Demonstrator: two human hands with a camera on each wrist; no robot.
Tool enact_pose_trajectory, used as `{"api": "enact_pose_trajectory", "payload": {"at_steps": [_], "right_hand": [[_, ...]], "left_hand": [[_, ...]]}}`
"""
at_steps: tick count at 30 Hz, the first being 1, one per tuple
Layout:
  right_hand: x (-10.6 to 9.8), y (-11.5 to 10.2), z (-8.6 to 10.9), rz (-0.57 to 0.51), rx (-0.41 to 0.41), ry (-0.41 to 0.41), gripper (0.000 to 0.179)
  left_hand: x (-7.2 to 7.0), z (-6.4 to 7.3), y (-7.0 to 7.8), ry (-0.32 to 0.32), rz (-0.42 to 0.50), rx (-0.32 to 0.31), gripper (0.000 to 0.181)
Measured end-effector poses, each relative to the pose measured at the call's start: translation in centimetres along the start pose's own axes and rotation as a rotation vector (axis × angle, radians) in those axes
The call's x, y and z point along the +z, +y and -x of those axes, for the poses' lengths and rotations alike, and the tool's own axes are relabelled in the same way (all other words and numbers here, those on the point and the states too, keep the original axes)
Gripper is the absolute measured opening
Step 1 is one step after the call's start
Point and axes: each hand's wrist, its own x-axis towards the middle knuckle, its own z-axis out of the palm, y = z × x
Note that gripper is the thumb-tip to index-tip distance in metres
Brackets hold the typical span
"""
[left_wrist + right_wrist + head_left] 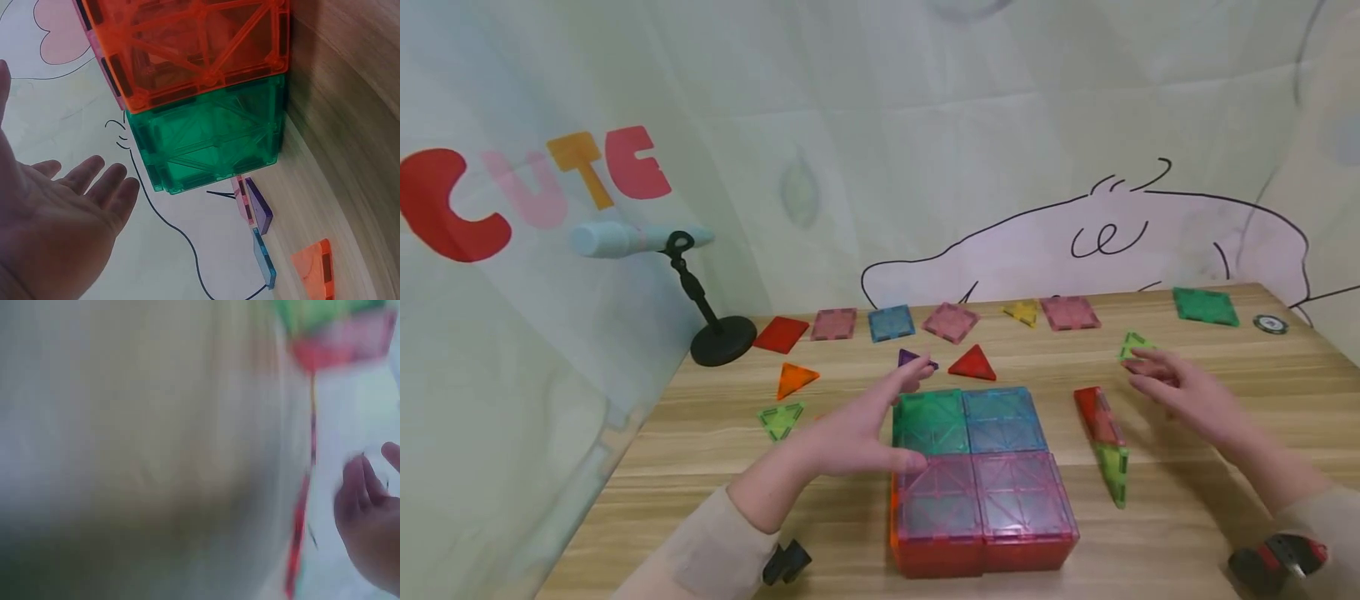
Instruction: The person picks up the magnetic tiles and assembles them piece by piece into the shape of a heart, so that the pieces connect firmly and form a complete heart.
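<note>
A low box of translucent magnetic tiles [985, 492] stands on the table, its top made of green, blue and two pink-purple squares. My left hand [857, 429] hovers at its left side, fingers spread and holding nothing. The left wrist view shows the box's orange side tile [200, 50] and green side tile [212, 137] beyond the palm. Over the right part of the table hangs my right hand [1187, 392], fingers loosely bent, near a light green triangle tile [1133, 343] that it partly hides. Between that hand and the box, red and green triangle tiles [1105, 442] stand in a row.
Along the back lie a red square tile [781, 334], a blue square tile [891, 323] and a green square tile [1206, 306], among several others. A black stand [724, 340] holds a pale blue cylinder [625, 239] at left. A round chip [1270, 323] lies far right.
</note>
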Motion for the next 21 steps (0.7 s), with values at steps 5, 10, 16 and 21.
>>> {"api": "enact_pose_trajectory", "payload": {"at_steps": [5, 10, 16, 21], "right_hand": [[-2.2, 2.8, -2.4, 0.461, -0.05, 0.054, 0.065], [-2.8, 4.3, -3.3, 0.611, -0.03, -0.071, 0.067], [-2.7, 3.8, -2.7, 0.637, -0.067, -0.099, 0.054], [-2.1, 2.7, -0.8, 0.565, -0.061, -0.079, 0.06]], "left_hand": [[0.3, 0.0, -0.2, -0.013, -0.029, -0.017, 0.095], [0.6, 0.0, -0.6, -0.022, -0.074, -0.027, 0.095], [0.7, 0.1, -1.4, -0.008, -0.156, -0.07, 0.097], [0.4, 0.2, -1.7, -0.005, -0.151, -0.094, 0.097]]}}
